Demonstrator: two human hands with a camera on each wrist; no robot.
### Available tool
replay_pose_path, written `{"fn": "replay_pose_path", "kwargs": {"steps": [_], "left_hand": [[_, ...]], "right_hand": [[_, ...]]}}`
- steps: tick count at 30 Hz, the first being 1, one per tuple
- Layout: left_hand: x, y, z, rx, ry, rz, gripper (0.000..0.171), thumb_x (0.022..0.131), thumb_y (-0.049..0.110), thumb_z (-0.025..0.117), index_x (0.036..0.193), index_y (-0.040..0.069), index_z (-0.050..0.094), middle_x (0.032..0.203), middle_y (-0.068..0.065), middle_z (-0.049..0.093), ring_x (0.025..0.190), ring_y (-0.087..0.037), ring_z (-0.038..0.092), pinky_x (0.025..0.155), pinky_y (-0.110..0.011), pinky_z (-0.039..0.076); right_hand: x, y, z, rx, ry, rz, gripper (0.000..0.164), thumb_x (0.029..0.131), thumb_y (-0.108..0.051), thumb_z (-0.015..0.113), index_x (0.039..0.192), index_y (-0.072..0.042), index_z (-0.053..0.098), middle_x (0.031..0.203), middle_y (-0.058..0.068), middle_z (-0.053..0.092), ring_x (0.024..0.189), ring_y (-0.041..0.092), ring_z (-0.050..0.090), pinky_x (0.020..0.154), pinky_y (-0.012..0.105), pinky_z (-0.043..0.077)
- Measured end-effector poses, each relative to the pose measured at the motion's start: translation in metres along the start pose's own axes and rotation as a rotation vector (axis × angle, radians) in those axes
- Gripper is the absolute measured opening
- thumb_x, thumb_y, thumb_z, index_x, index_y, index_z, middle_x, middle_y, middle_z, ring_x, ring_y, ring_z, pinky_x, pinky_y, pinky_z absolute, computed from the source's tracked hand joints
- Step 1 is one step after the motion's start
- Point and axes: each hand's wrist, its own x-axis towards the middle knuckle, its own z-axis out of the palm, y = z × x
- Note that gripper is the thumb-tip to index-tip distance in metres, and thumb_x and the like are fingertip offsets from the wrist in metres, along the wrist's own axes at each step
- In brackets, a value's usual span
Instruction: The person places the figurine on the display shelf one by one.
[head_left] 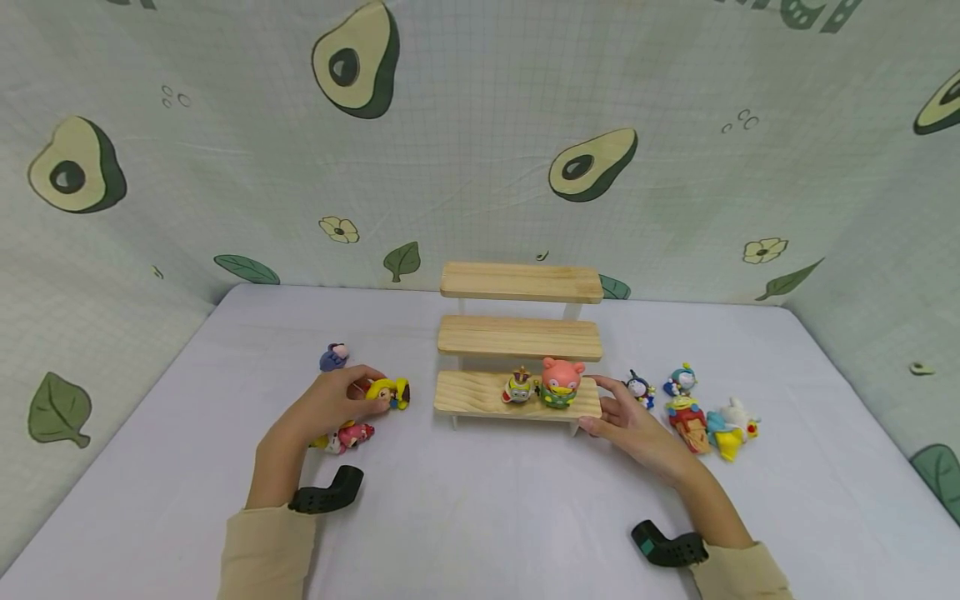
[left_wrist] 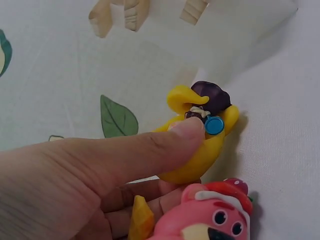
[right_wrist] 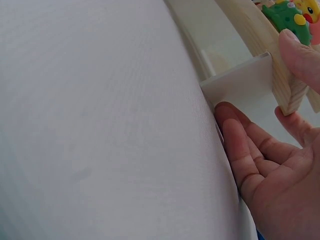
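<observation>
My left hand [head_left: 330, 404] pinches a yellow figurine [head_left: 386, 392] between thumb and fingers, left of a three-step wooden display stand [head_left: 468, 393]. In the left wrist view the figurine [left_wrist: 210, 157] shows a dark purple top and a blue disc. A pink bear figurine [left_wrist: 172, 222] with a red hat lies just beneath that hand. At the stand's right end, my right hand [head_left: 637, 429] grips the lowest step, thumb on top and a fingertip against the board's underside. On that step stand a small crowned figurine [head_left: 518, 387] and a pink-headed one in green [head_left: 561, 383].
A blue-grey figurine [head_left: 333, 357] lies behind the left hand. Several figurines are grouped to the right of the stand, including a red-and-brown one [head_left: 688, 423] and a white, blue and yellow one [head_left: 731, 427]. A patterned cloth backdrop [head_left: 480, 167] rises behind the table.
</observation>
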Motion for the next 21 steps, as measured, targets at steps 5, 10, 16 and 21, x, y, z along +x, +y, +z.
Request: {"fn": "replay_pose_path", "kwargs": {"steps": [5,10,16,21], "left_hand": [[0.0001,0.0012,-0.001,-0.007,-0.001,-0.01,0.045,0.085,0.037,0.067,0.119,0.009,0.06,0.1,-0.006,0.06,0.087,-0.019,0.051,0.074,-0.029,0.046],[0.0001,0.0015,-0.0017,-0.028,-0.009,-0.026,0.044,0.085,0.039,0.066,0.116,0.008,0.062,0.099,-0.005,0.061,0.086,-0.018,0.052,0.071,-0.026,0.046],[0.0016,-0.0012,-0.0008,-0.047,-0.013,-0.022,0.041,0.085,0.039,0.066,0.115,0.011,0.063,0.105,-0.006,0.061,0.091,-0.019,0.054,0.074,-0.029,0.048],[0.0005,-0.0015,-0.0019,-0.073,-0.007,0.006,0.034,0.086,0.036,0.065,0.112,0.013,0.063,0.111,-0.007,0.061,0.094,-0.02,0.056,0.077,-0.033,0.05]], "right_hand": [[0.001,0.0003,0.0005,-0.003,-0.001,0.001,0.073,0.092,-0.026,0.059,0.146,-0.013,0.012,0.136,0.024,0.042,0.111,0.02,0.052,0.087,0.025,0.045],[0.001,0.0003,0.0001,-0.009,-0.002,-0.007,0.074,0.092,-0.026,0.059,0.147,-0.012,0.012,0.136,0.024,0.043,0.111,0.02,0.052,0.087,0.025,0.046],[0.0003,-0.0002,-0.0005,-0.006,-0.004,-0.01,0.073,0.092,-0.025,0.059,0.147,-0.012,0.012,0.136,0.024,0.043,0.112,0.022,0.051,0.086,0.024,0.046],[0.0003,0.0002,-0.0006,-0.005,-0.002,-0.008,0.073,0.092,-0.025,0.059,0.146,-0.012,0.012,0.136,0.024,0.043,0.11,0.021,0.052,0.085,0.024,0.046]]}}
